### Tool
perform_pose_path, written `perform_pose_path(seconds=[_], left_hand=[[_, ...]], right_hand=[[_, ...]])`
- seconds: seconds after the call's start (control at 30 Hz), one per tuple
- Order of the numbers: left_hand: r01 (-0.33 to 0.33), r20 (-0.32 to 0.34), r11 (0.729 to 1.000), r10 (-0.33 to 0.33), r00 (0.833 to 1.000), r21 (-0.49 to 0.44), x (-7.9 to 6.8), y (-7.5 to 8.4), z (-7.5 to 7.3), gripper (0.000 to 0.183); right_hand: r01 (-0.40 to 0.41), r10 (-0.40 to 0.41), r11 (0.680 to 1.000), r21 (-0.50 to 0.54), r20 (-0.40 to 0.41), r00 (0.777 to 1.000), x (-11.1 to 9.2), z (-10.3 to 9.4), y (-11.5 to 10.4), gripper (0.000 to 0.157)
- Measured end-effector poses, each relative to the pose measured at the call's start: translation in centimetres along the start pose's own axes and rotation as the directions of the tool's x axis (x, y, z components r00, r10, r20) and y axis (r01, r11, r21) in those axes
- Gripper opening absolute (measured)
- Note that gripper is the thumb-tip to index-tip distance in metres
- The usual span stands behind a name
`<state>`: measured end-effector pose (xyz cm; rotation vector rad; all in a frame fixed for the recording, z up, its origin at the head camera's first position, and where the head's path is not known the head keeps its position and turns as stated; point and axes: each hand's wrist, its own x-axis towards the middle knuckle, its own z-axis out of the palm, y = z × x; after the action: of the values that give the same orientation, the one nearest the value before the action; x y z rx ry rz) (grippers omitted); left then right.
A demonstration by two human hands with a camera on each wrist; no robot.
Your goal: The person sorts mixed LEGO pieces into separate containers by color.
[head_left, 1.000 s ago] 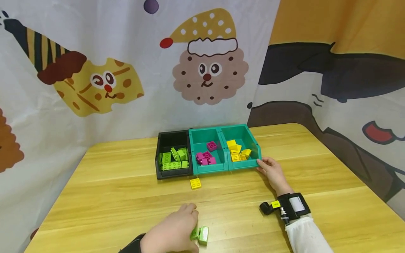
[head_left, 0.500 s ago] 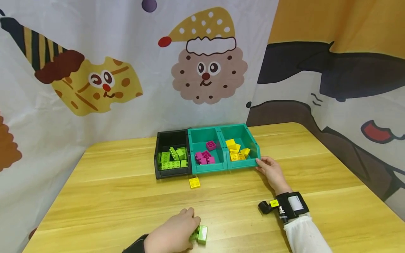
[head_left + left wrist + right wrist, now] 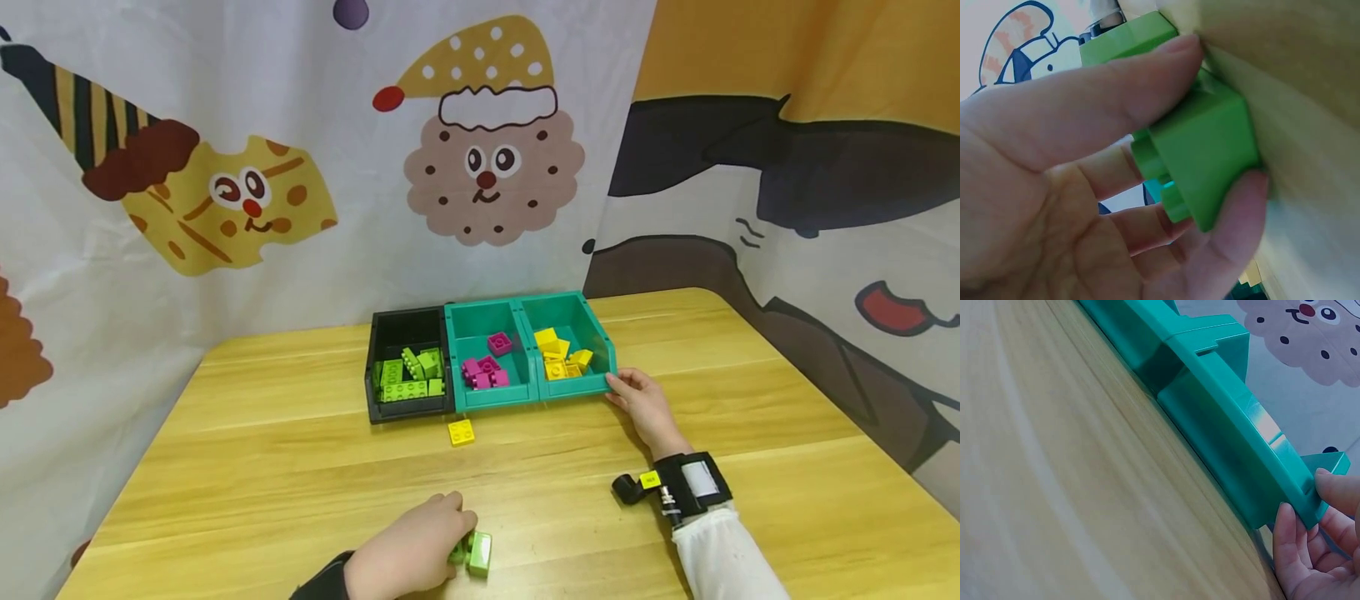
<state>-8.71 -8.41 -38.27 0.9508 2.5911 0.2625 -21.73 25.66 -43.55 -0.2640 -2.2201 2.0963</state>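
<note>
My left hand (image 3: 412, 546) pinches a green toy building brick (image 3: 1210, 144) between thumb and fingers, low over the table in front of me. A second green brick (image 3: 479, 554) lies right beside it, overlapping the thumb's far side in the left wrist view. At the bins, my right hand (image 3: 651, 417) grips the front right corner of the right teal bin (image 3: 1222, 456), thumb on the rim and fingers outside and below. That bin holds several yellow bricks (image 3: 555, 369).
Left of it, a teal bin (image 3: 491, 399) holds magenta bricks (image 3: 487, 373), and a black bin (image 3: 411, 412) holds green bricks (image 3: 405, 390). One flat yellow brick (image 3: 461, 432) lies before the bins on the wooden table (image 3: 262, 467). A printed curtain (image 3: 360, 208) hangs behind.
My left hand has closed its fingers on the green brick, shifting slightly. The right hand stays at the bin's corner.
</note>
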Motion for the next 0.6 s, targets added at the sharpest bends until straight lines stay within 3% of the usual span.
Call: perform_pose_path(seconds=[0.37, 0.47, 0.6], left_hand=[[-0.016, -0.006, 0.999, 0.016, 1.0, -0.041, 0.0, -0.3, -0.3, 0.022], [-0.043, -0.04, 0.997, 0.041, 0.998, -0.06, -0.3, -0.7, -0.7, 0.021], [-0.074, -0.133, 0.993, 0.061, 0.989, -0.095, -0.7, -1.2, -1.6, 0.021]], right_hand=[[-0.018, 0.018, 0.999, -0.028, -0.005, 1.0, 0.0, 0.0, 0.0, 0.03], [-0.016, 0.015, 0.999, -0.031, -0.004, 1.0, 0.1, 0.0, 0.0, 0.032], [-0.014, 0.014, 1.0, -0.028, -0.002, 1.0, 0.0, 0.0, -0.1, 0.034]])
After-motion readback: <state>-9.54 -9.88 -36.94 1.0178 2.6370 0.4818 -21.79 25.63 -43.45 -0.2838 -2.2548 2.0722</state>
